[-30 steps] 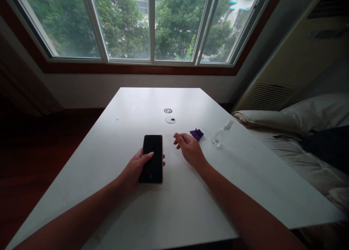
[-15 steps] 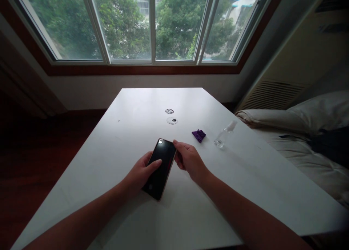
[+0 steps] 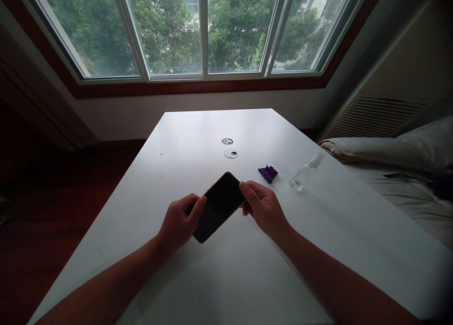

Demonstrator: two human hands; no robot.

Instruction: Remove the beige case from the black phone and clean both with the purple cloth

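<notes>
A black smartphone (image 3: 220,207) with a dark screen is held tilted above the white table, its top end pointing up and to the right. My left hand (image 3: 182,218) is closed around its lower left side, thumb at the edge of the screen. With thumb and fingers my right hand (image 3: 264,207) pinches the phone's upper right corner; the fingertips behind the phone are hidden. Just beyond the right hand lies a small folded purple cloth or pouch (image 3: 268,174). Further right, a clear spray bottle (image 3: 306,173) appears to lie on its side.
The white table (image 3: 170,277) narrows toward the window (image 3: 173,32). Two round inserts sit in its top, a far one (image 3: 227,141) and a nearer one (image 3: 230,154). A bed with pale bedding (image 3: 389,188) stands along the right side.
The phone has turned clockwise, from nearly upright to a stronger slant. Both hands stay on it, and the left thumb has moved from the screen to its edge. The view has shifted slightly.
</notes>
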